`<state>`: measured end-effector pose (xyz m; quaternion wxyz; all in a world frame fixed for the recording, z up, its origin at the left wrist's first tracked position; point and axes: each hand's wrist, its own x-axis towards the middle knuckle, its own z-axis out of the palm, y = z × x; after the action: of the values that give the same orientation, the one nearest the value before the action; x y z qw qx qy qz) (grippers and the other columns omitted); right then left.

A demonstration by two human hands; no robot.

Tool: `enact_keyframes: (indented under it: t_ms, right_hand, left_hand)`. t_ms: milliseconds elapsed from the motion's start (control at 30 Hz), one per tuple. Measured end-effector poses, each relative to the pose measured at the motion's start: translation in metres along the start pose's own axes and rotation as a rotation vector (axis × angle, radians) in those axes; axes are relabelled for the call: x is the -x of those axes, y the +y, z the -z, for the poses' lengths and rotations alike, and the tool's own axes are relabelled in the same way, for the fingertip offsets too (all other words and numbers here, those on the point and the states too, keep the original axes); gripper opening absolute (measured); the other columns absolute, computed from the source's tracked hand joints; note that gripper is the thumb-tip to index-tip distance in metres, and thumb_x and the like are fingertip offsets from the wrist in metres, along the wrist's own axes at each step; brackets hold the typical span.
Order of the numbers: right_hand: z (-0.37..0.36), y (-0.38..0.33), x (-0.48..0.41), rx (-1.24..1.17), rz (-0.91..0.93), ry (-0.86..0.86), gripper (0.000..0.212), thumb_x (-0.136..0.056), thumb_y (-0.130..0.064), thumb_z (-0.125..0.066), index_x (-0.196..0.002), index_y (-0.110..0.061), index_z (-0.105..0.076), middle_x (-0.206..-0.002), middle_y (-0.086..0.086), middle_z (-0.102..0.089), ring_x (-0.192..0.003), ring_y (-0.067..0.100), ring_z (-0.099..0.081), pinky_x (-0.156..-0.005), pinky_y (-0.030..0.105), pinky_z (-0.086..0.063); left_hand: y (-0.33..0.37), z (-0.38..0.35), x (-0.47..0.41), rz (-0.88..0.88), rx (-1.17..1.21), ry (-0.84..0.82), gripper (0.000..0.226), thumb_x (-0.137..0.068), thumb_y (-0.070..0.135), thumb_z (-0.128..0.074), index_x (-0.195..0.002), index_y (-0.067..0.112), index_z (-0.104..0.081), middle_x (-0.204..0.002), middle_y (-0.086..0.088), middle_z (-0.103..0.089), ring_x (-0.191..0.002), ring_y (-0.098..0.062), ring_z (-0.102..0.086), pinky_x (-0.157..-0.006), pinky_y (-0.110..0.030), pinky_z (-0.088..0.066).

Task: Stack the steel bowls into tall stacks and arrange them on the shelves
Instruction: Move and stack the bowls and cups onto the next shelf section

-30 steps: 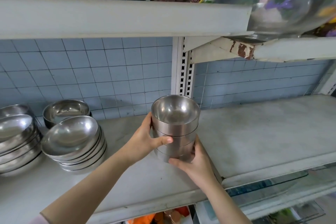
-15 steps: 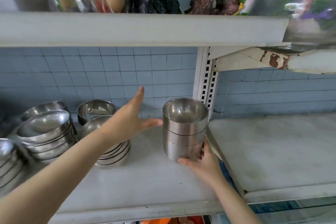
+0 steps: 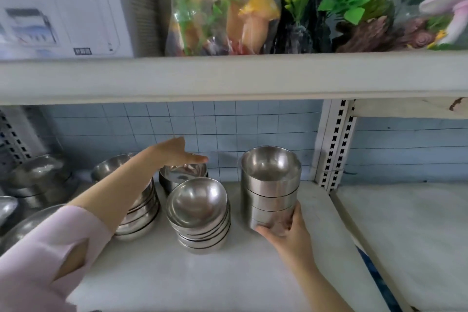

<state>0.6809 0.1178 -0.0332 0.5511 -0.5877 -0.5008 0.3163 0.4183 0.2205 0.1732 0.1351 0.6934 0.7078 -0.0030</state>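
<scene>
A white printed box (image 3: 58,5) sits beside bagged plastic plants (image 3: 222,7), above a blue tiled wall (image 3: 253,124)

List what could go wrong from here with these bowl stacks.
1. The right hand grips the tall bowl stack only at its base, so the upper bowls might tip or slide off.
2. The left hand hovers over the single back bowl, with the forearm crossing the left bowl stack; it may knock that stack.
3. The tilted shallow-bowl stack sits in front of the back bowl and could get clipped.

Pale-blue tiled wall (image 3: 253,121), white shelving (image 3: 228,76)
</scene>
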Motion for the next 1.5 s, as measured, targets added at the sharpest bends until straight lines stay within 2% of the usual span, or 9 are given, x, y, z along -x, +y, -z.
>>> enact_keyframes:
  t_ms: [167,400,500,633,833,967,1133,1300,1500]
  right_hand:
    - [-0.003,0.007,0.001,0.025,0.014,0.027,0.1,-0.053,-0.031,-0.097,-0.134,-0.037,-0.04,-0.114,-0.024,-0.068,-0.098,-0.011,-0.063,-0.078,0.011,-0.049]
    - [-0.004,0.013,-0.001,0.017,0.03,0.028,0.108,-0.045,-0.049,-0.092,-0.138,-0.039,-0.039,-0.12,-0.024,-0.066,-0.107,-0.006,-0.063,-0.085,0.014,-0.048]
    - [-0.005,0.014,-0.001,0.013,0.033,0.019,0.107,-0.047,-0.047,-0.092,-0.139,-0.039,-0.038,-0.122,-0.023,-0.066,-0.109,-0.004,-0.063,-0.089,0.022,-0.05]
    - [-0.005,0.017,-0.001,0.024,0.026,0.022,0.109,-0.048,-0.044,-0.094,-0.141,-0.039,-0.036,-0.123,-0.022,-0.066,-0.111,-0.001,-0.063,-0.092,0.029,-0.052]
    - [-0.004,0.013,0.0,0.021,0.026,0.025,0.108,-0.048,-0.045,-0.093,-0.14,-0.038,-0.037,-0.122,-0.023,-0.065,-0.109,-0.005,-0.062,-0.088,0.023,-0.05]
    - [-0.003,0.014,-0.001,-0.002,0.01,0.009,0.111,-0.046,-0.047,-0.092,-0.142,-0.035,-0.037,-0.126,-0.019,-0.065,-0.114,-0.001,-0.062,-0.094,0.024,-0.051]
    - [-0.001,0.012,-0.001,-0.005,0.003,-0.005,0.114,-0.046,-0.046,-0.094,-0.144,-0.033,-0.036,-0.129,-0.016,-0.064,-0.116,0.0,-0.061,-0.098,0.029,-0.051]
    - [-0.001,0.01,-0.001,-0.019,-0.004,0.002,0.111,-0.043,-0.048,-0.094,-0.139,-0.036,-0.04,-0.123,-0.022,-0.066,-0.111,-0.004,-0.062,-0.095,0.025,-0.051]
    - [0.001,0.01,-0.002,-0.028,0.0,-0.005,0.11,-0.042,-0.049,-0.094,-0.139,-0.037,-0.042,-0.12,-0.022,-0.067,-0.108,-0.002,-0.064,-0.092,0.026,-0.053]
  left_hand:
    - [0.003,-0.012,-0.022,0.038,-0.121,-0.185,0.098,-0.064,0.089,-0.046,-0.121,0.01,-0.056,-0.114,-0.002,-0.062,-0.107,-0.025,-0.059,-0.094,-0.033,-0.046]
    - [0.004,-0.025,-0.046,0.04,-0.21,-0.242,0.098,-0.072,0.087,-0.04,-0.137,0.016,-0.049,-0.139,-0.004,-0.052,-0.125,-0.027,-0.05,-0.103,-0.036,-0.038]
    - [0.005,-0.026,-0.048,0.029,-0.23,-0.232,0.09,-0.076,0.081,-0.045,-0.138,0.017,-0.048,-0.139,-0.003,-0.051,-0.127,-0.026,-0.049,-0.105,-0.035,-0.036]
    - [0.001,-0.031,-0.055,0.058,-0.182,-0.174,0.094,-0.07,0.08,-0.057,-0.134,0.012,-0.05,-0.125,-0.005,-0.059,-0.106,-0.025,-0.057,-0.092,-0.032,-0.043]
    - [-0.003,-0.028,-0.059,0.108,-0.022,-0.08,0.091,-0.064,0.077,-0.067,-0.122,0.008,-0.053,-0.095,-0.003,-0.06,-0.088,-0.024,-0.059,-0.076,-0.031,-0.046]
    - [0.004,-0.002,-0.048,0.085,0.056,-0.02,0.083,-0.065,0.078,-0.065,-0.11,0.008,-0.053,-0.097,-0.007,-0.06,-0.086,-0.026,-0.059,-0.073,-0.031,-0.044]
    - [0.032,0.031,-0.017,-0.068,0.146,0.088,0.082,-0.062,0.081,-0.063,-0.099,0.008,-0.057,-0.085,-0.005,-0.065,-0.073,-0.021,-0.062,-0.061,-0.028,-0.046]
    - [0.082,0.03,0.017,-0.338,0.251,0.099,0.089,-0.067,0.073,-0.066,-0.132,0.019,-0.04,-0.1,0.006,-0.057,-0.085,-0.012,-0.058,-0.068,-0.03,-0.047]
    - [0.128,0.021,0.026,-0.557,0.247,0.088,0.073,-0.06,0.074,-0.069,-0.115,0.032,-0.049,-0.102,0.012,-0.062,-0.09,-0.011,-0.062,-0.068,-0.029,-0.051]
